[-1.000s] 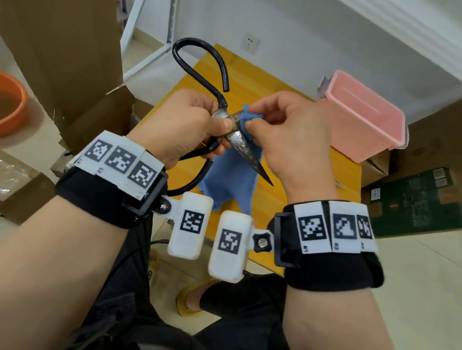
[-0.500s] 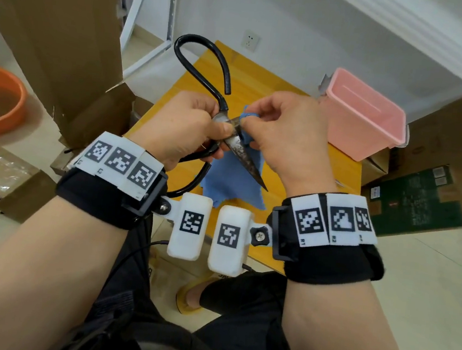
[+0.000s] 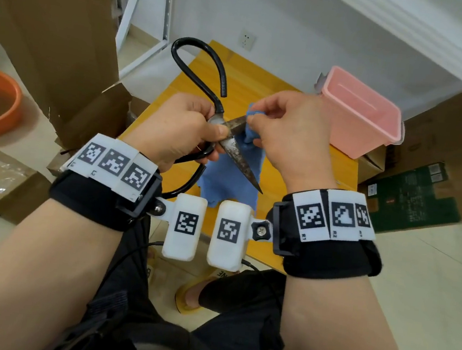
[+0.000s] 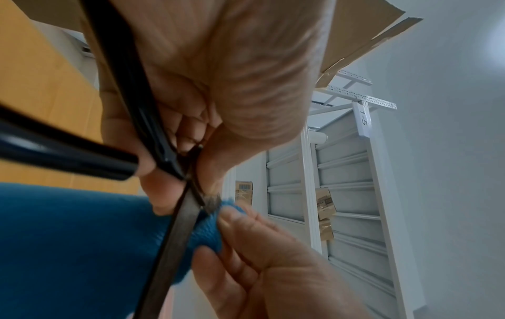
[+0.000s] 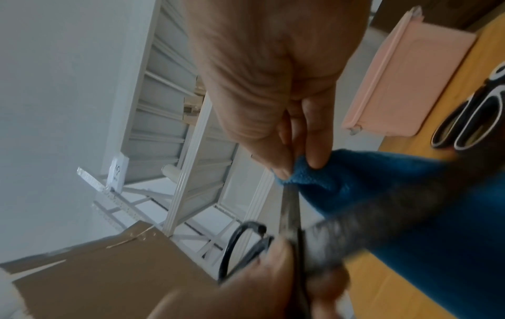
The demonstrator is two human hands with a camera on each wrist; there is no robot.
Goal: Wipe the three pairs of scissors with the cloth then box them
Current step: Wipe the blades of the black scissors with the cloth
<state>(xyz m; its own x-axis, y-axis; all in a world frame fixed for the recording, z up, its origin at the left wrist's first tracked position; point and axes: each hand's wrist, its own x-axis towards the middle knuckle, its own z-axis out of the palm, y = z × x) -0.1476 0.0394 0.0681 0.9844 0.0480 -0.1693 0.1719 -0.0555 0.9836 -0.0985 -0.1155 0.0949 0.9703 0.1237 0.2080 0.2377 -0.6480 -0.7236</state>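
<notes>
The open scissors point(image 3: 229, 143) are held in the air above the yellow bench point(image 3: 247, 85). The left hand point(image 3: 177, 129) grips them at the pivot, fingers curled around the black handles. The right hand point(image 3: 288, 132) pinches the blue cloth point(image 3: 232, 180) onto one blade. A pink box point(image 3: 364, 117) stands at the far right, and a second pair of scissors point(image 5: 470, 116) lies near it.

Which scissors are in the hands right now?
The big black-looped scissors: left hand grips them near the pivot, right hand pinches the blue cloth on a blade. The white-trimmed pair lies on the table.
</notes>
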